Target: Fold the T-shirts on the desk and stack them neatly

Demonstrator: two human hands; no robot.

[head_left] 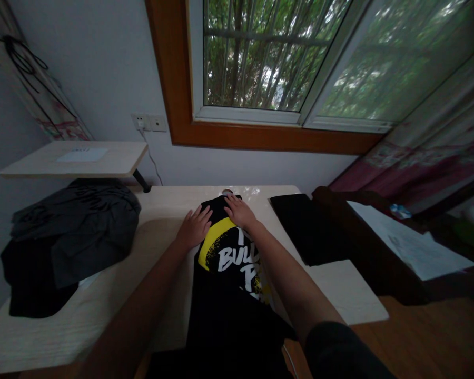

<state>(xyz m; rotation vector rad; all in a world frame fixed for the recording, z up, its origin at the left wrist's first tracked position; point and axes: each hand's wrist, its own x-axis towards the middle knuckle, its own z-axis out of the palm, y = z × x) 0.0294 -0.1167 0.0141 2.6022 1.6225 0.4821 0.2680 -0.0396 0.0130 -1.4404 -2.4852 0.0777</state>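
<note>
**Dark sleeve point(342, 350) nearest, black garment point(225, 295) laid out beyond it**

Seen from the head, the sleeve is at four o'clock from the middle of the garment, with twelve towards the window point(256, 68); the bare forearm reaching out of it crosses part of the print. The garment runs long and narrow up the worktop point(161, 305), probably turned lengthways so that both arms can reach its far end. White and yellow lettering faces up; the near end merges with other dark cloth at six o'clock, so where it stops cannot be told.

Both hands lie palm down with fingers extended, clasping nothing: the left hand point(195, 227) at eleven, along the garment's left edge, the right hand point(239, 211) just past twelve, close to its far edge. Placed so, they seem to keep the fabric flat and stop it sliding.

Near the far edge of the worktop, at twelve, is a small round item point(227, 192), too small to identify. A heap of grey and black cloth point(90, 226) sits at nine, partly under a raised shelf point(35, 160), presumably out of the arms' way. At two lies a flat black piece point(300, 223), apart from the garment, perhaps for the same reason.
</note>
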